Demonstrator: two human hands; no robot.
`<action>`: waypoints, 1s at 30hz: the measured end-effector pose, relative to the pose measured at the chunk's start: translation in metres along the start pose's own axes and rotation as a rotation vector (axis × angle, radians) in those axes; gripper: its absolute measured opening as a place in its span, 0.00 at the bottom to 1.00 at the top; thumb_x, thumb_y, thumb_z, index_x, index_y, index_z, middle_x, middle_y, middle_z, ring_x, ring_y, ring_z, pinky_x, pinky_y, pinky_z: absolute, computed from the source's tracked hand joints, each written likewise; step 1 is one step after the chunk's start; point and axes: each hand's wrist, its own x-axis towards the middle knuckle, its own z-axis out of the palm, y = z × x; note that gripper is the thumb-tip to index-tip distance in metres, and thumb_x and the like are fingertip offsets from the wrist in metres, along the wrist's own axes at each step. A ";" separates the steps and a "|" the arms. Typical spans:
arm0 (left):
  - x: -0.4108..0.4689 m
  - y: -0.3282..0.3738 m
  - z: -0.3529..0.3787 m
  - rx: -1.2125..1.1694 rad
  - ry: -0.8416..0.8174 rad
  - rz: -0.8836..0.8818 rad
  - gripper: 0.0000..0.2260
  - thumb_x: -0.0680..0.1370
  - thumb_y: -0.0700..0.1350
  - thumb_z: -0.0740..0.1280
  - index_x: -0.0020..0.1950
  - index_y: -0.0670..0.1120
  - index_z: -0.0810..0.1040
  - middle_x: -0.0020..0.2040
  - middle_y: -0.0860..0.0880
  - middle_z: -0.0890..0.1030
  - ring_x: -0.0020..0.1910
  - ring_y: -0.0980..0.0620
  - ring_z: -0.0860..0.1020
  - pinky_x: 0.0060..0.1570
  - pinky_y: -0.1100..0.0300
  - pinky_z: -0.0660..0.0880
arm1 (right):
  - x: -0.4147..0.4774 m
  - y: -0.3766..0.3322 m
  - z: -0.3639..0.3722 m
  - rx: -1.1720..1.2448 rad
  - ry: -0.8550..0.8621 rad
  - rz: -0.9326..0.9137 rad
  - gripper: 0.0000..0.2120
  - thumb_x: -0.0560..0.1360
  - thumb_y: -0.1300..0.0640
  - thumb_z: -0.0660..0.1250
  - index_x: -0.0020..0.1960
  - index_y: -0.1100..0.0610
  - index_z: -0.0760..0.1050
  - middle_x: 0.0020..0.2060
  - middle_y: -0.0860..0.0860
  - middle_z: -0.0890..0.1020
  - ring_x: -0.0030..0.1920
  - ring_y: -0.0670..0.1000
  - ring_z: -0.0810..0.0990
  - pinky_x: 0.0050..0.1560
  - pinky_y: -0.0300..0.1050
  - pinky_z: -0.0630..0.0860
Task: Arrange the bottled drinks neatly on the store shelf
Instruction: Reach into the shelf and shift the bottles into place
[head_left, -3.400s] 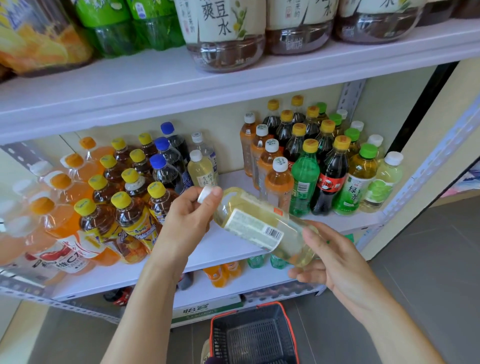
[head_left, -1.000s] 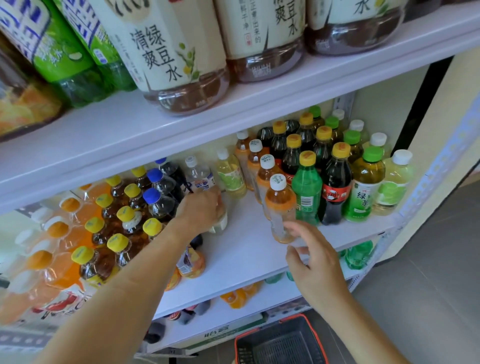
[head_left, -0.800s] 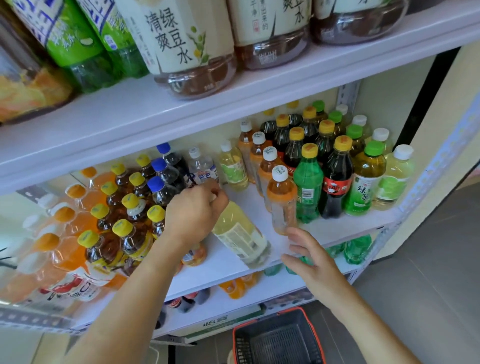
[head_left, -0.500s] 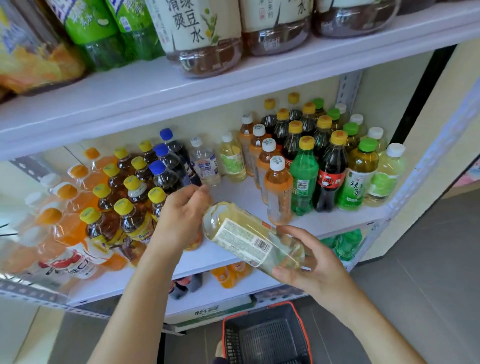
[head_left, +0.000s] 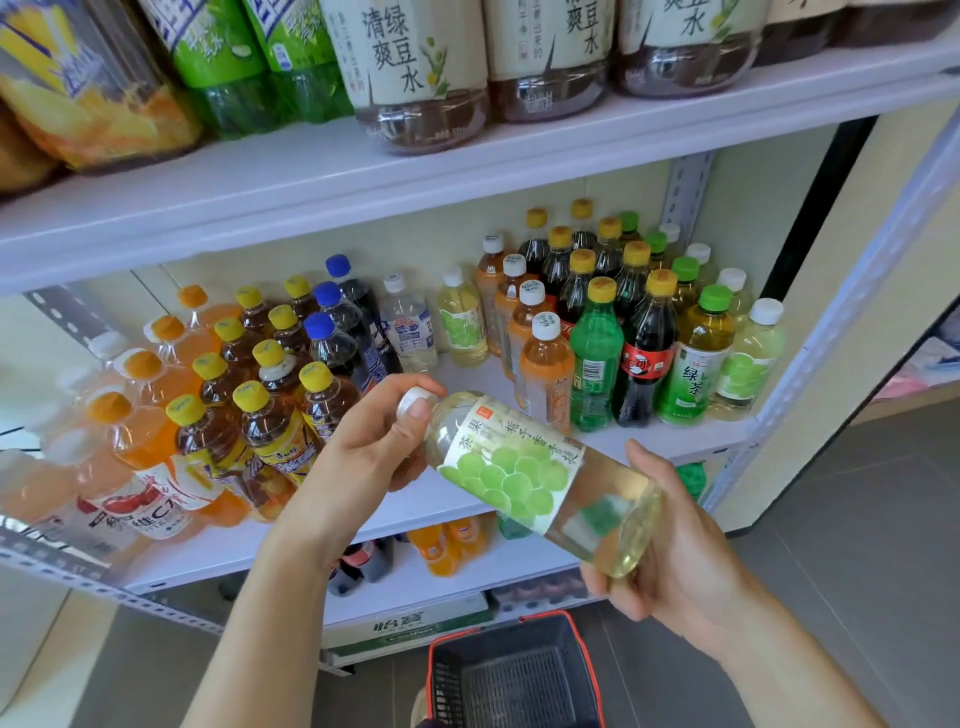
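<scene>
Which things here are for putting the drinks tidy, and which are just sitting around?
For the job:
- grape bottle, gripped by left hand at the cap and right hand at the base
- shelf
- small bottles standing on it

Just there:
- basket on the floor
- box under the shelves

btl (head_left: 524, 470) tilted | L hand (head_left: 363, 457) grips top – R hand (head_left: 675, 551) grips base

Bare lane, white shelf board (head_left: 467, 376), frame centre; yellow-capped brown plastic bottles (head_left: 270, 421) left, white-capped orange plastic bottles (head_left: 545, 374) right.
</scene>
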 end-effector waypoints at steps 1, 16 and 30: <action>-0.001 0.001 0.001 -0.025 0.007 0.011 0.12 0.79 0.54 0.62 0.56 0.48 0.77 0.39 0.34 0.68 0.36 0.39 0.64 0.38 0.45 0.59 | -0.001 -0.002 -0.002 0.007 -0.035 0.017 0.32 0.71 0.29 0.56 0.46 0.55 0.84 0.30 0.66 0.79 0.20 0.54 0.74 0.22 0.40 0.68; -0.001 -0.004 0.004 0.058 0.246 -0.082 0.15 0.82 0.55 0.61 0.42 0.48 0.77 0.31 0.48 0.71 0.31 0.49 0.70 0.31 0.57 0.69 | -0.017 0.000 0.014 -0.171 0.027 -0.236 0.39 0.59 0.35 0.79 0.65 0.46 0.71 0.44 0.61 0.84 0.29 0.57 0.79 0.27 0.43 0.76; -0.005 0.004 0.005 -0.114 0.155 0.044 0.18 0.79 0.58 0.64 0.50 0.42 0.77 0.27 0.52 0.60 0.24 0.56 0.57 0.24 0.65 0.57 | -0.008 -0.004 0.006 -0.031 -0.033 -0.304 0.31 0.63 0.41 0.79 0.62 0.50 0.77 0.53 0.58 0.83 0.44 0.59 0.83 0.41 0.49 0.81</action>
